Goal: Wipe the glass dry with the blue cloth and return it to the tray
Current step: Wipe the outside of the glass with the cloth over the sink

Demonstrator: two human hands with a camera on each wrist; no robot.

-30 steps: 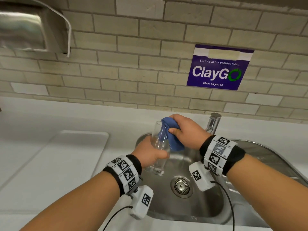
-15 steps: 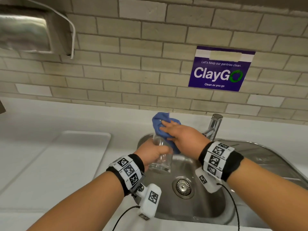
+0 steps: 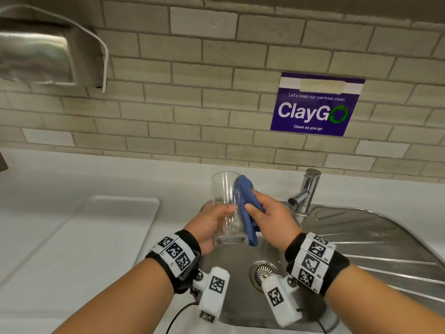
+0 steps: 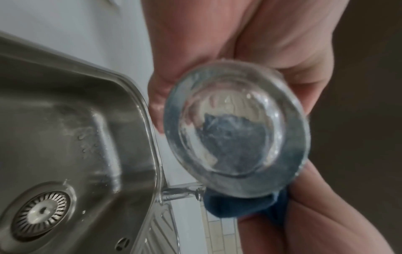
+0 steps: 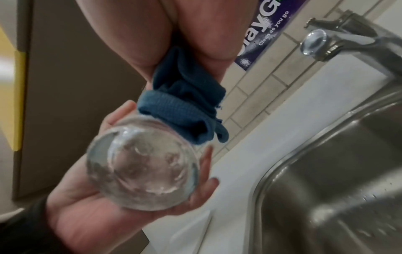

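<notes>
To dry it well, we judge we should keep turning the tall clear drinking glass (image 3: 228, 208) against the bunched blue cloth (image 3: 246, 213), covering wall, rim and thick base. Our left hand (image 3: 212, 225) wraps the glass's lower half, fingers curled round it, upright over the steel sink (image 3: 361, 237). Just right of it, our right hand (image 3: 272, 220) pinches the cloth, thumb on top, pressing it against the glass's side. The white tray (image 3: 96, 225) lies well left of the left hand
</notes>
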